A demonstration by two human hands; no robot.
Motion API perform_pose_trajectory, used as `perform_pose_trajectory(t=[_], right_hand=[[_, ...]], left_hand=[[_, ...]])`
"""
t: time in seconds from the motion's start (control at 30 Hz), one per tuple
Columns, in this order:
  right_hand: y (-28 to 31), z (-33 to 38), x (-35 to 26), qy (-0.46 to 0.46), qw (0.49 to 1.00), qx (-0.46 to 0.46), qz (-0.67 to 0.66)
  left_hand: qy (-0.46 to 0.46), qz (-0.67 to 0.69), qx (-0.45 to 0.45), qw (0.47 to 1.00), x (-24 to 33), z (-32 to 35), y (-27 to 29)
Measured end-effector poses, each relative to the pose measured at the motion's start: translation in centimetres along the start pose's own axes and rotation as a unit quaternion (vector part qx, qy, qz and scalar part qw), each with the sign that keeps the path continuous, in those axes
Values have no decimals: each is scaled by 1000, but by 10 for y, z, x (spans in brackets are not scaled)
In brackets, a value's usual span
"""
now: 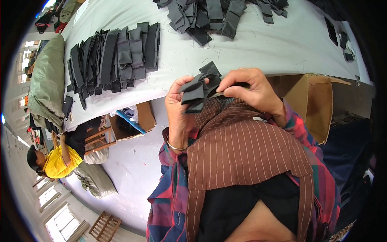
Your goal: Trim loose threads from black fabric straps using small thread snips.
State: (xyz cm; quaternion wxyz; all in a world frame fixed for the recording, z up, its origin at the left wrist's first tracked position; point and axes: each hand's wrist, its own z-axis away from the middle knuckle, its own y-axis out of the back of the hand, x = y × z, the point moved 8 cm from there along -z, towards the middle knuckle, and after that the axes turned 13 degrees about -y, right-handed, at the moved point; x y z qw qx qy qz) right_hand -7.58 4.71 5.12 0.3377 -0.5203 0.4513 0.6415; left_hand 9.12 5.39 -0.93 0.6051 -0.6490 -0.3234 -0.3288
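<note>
Dark grey fabric strips [194, 94], bunched and folded, are held up in front of my body, just off the table's near edge. My left hand [180, 94] grips them from the left, its thumb and fingers closed around the fabric. On the other side my right hand [252, 86] pinches with thumb and index finger at the right end of the bunch. The exact bit between those fingertips is too small to make out. A row of similar dark grey strips [109, 56] lies side by side on the white-covered table [169, 80].
A looser pile of strips [209, 18] lies at the table's far side. Cardboard boxes stand under the edge, one open [318, 105] at right, another [145, 117] at left. A stuffed sack [46, 76] leans at the table's left end. A person in yellow [62, 161] works beyond it.
</note>
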Motion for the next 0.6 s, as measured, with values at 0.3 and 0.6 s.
perform_pose_trajectory(t=[0.3,0.6], right_hand=[[1,-7,-15,-3,994,111,18],[3,-26,42,-101,979,135,-111]], left_hand=[[35,-66,40,996,-9,4,-6],[82,-134,16,987,-25,16,-2]])
